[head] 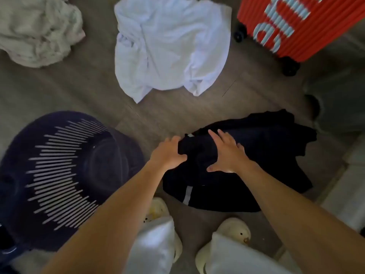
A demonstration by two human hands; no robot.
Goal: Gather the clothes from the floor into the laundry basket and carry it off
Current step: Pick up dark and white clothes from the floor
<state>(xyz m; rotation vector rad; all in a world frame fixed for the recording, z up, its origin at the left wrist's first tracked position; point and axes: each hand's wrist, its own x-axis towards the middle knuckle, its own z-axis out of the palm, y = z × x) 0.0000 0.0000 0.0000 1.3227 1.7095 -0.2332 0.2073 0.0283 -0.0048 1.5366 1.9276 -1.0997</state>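
- Looking down from head height at a grey floor (pixel 197 107), bent forward over two bare arms.
- Just ahead of the feet: a crumpled black garment (pixel 266 147), flat on the floor, close beside a dark slatted laundry basket (pixel 59 175) on its left.
- Left hand (pixel 169 153) with fingers curled into the garment's near-left edge, gripping a fold.
- Right hand (pixel 227 153) spread wide and flat on top of the cloth, holding nothing.
- Probably best done by closing the right fingers into a deep bunch, lifting both hands together so nothing trails, then swinging left over the basket's rim.
- Left to gather, farther off: a white garment (pixel 169 46) and a pale garment (pixel 37 30), well apart from the basket.
- Far right: a red suitcase (pixel 300 26).
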